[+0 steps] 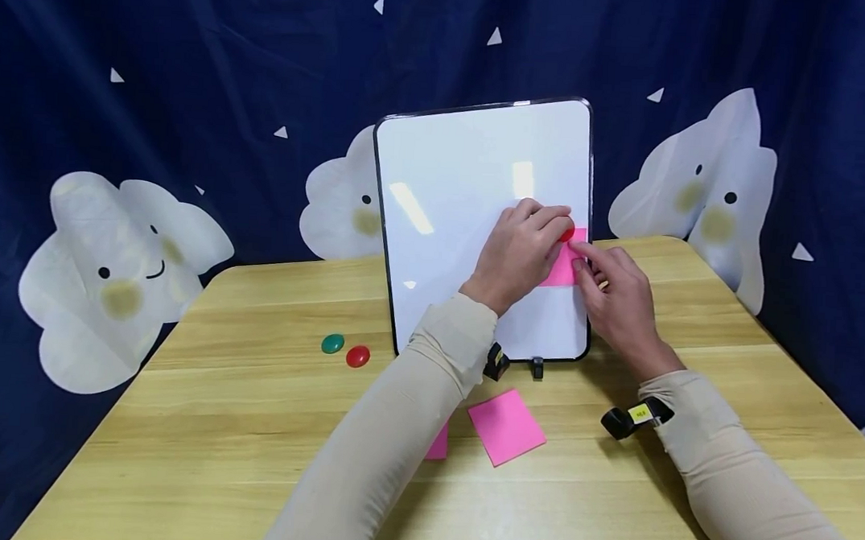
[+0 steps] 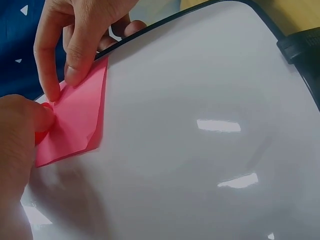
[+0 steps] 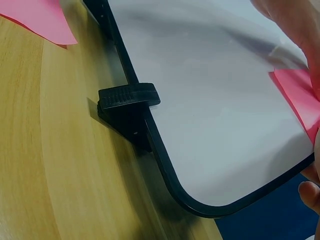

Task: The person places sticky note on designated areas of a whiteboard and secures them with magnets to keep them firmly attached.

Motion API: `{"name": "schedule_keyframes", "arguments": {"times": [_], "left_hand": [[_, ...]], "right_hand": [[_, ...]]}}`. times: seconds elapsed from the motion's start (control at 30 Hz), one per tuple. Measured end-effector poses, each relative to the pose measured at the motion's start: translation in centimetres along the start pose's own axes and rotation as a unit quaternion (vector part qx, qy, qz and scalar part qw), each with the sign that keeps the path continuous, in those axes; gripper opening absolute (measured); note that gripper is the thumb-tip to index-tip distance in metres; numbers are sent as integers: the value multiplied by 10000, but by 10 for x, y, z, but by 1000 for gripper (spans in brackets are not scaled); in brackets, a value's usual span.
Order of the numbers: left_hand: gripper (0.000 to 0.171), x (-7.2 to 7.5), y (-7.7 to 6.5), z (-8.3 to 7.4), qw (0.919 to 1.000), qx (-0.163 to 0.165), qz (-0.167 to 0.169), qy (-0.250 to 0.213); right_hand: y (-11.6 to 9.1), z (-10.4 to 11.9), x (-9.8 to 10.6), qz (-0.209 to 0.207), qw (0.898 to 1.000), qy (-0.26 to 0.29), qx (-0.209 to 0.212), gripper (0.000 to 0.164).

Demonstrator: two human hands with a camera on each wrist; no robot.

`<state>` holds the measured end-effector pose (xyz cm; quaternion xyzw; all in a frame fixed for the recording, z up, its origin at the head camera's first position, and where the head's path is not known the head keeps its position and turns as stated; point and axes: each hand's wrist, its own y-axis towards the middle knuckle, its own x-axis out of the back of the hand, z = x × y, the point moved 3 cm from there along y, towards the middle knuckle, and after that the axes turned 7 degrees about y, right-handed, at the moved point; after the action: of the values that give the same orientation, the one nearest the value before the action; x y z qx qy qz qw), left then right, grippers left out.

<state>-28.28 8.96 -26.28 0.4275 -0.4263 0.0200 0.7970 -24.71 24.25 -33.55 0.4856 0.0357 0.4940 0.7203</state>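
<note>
A whiteboard with a black rim stands upright on the table. Against its right edge lies a pink sticky note, its lower corner lifting a little. My left hand pinches a round red magnet at the note's upper part. On the other side, my right hand holds the note at the board's edge, thumb and index finger on the paper. In the left wrist view, the other right fingers reach behind the rim. Part of the note is hidden under the left hand.
A green magnet and another red magnet lie left of the board. In front are a pink sticky note pad and more pink paper, partly behind my left sleeve. Black feet support the board. A dark blue curtain hangs behind.
</note>
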Motion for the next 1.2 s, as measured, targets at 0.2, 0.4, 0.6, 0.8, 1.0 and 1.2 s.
{"name": "schedule_keyframes", "arguments": {"times": [0.2, 0.4, 0.6, 0.8, 1.0, 1.2], "left_hand": [[31, 0, -1, 1, 9999, 1, -30, -96], [28, 3, -4, 5, 9996, 81, -55, -247], [26, 10, -11, 8, 9993, 5, -177, -341], [24, 16, -20, 9, 9984, 57, 70, -554], [21, 22, -29, 7, 9952, 102, 582, -775], [19, 26, -44, 6, 9922, -101, 929, -824]], "right_hand": [[0, 3, 0, -9, 10000, -43, 10, 36], [-1, 5, 0, 8, 9999, -148, 12, 37], [1, 7, 3, -254, 9993, -202, 184, 35], [2, 12, 8, -556, 9982, -195, 105, 33], [2, 15, 8, -562, 9978, -337, 130, 32], [3, 18, 6, -513, 9977, -324, 315, 26]]}}
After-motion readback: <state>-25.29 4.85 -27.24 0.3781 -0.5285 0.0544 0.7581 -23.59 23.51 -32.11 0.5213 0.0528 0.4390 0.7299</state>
